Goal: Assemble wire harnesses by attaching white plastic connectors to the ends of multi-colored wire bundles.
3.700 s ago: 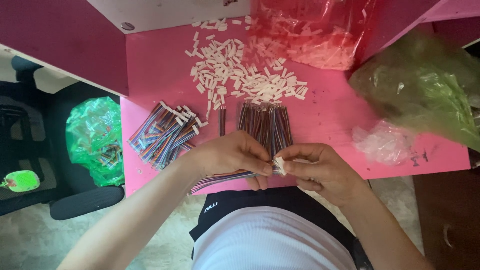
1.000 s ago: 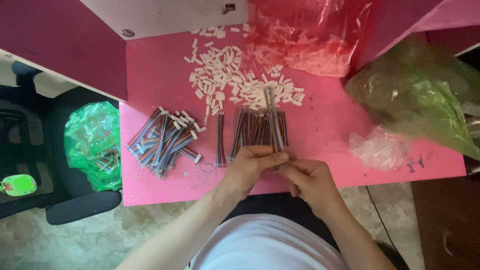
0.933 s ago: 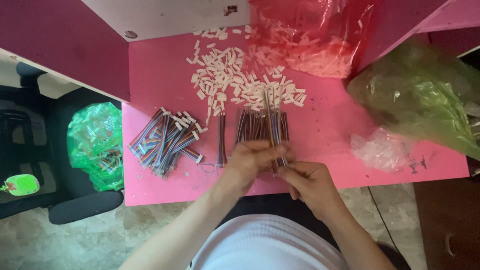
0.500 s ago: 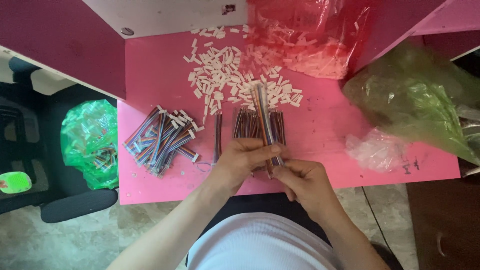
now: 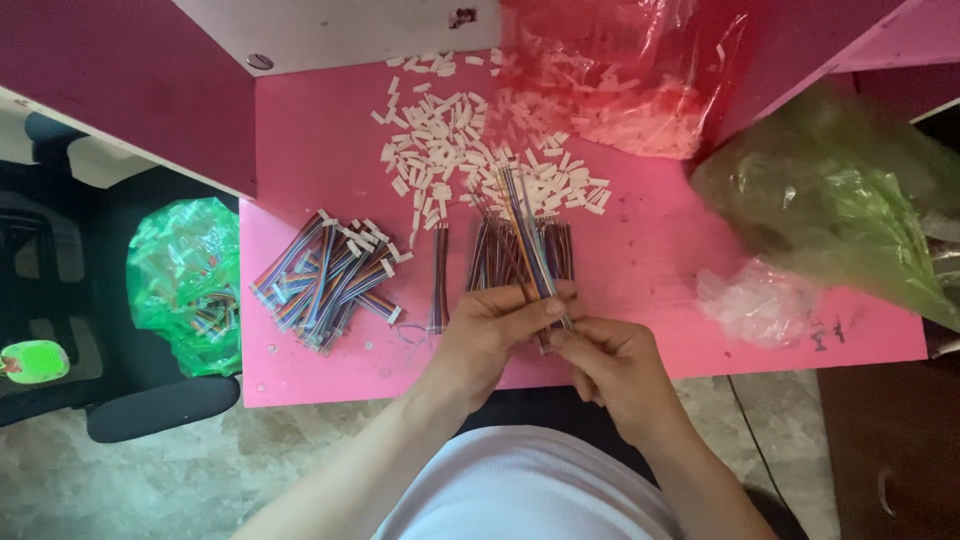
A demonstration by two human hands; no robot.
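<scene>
My left hand (image 5: 490, 335) and my right hand (image 5: 612, 365) meet at the near edge of the pink table (image 5: 320, 150). Both pinch one multicoloured ribbon cable (image 5: 527, 225), which points away from me over a row of loose cables (image 5: 520, 255). My right hand grips its near end and my left hand holds it just above. A heap of small white plastic connectors (image 5: 470, 160) lies beyond the cable's far tip.
A pile of cables with white connectors fitted (image 5: 325, 280) lies at left, with a single cable (image 5: 439, 280) beside it. A red bag of connectors (image 5: 620, 80) and a green bag (image 5: 840, 210) sit at right, a small clear bag (image 5: 760, 300) nearby. A green bag rests on a chair (image 5: 185, 270).
Earlier both hands held a white connector at a cable's end near my body. Now they hold a cable raised and pointing away over the loose row.
</scene>
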